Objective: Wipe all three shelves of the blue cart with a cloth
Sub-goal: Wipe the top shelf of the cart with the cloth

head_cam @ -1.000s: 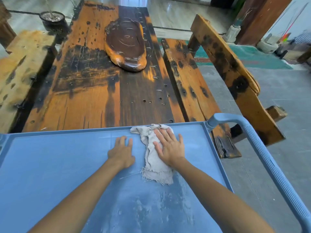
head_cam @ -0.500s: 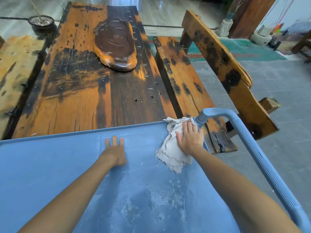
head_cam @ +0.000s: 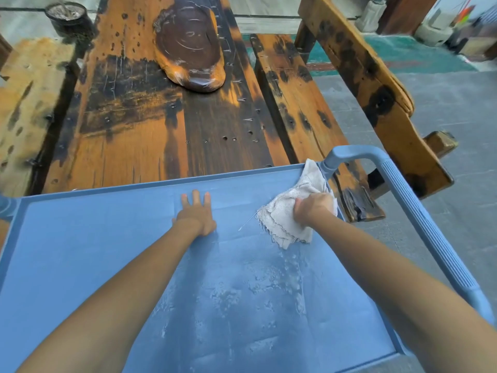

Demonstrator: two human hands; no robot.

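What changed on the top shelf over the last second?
The right hand slid the pale frayed cloth rightward from mid-shelf to the far right corner by the blue cart handle, its fingers now bunching the cloth. The left hand stayed flat on the blue plastic cart shelf.

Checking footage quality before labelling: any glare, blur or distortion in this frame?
Head view: wide-angle bending curves the cart handle; glare on the wooden table; right hand slightly motion-blurred on the cloth; left hand sharp.
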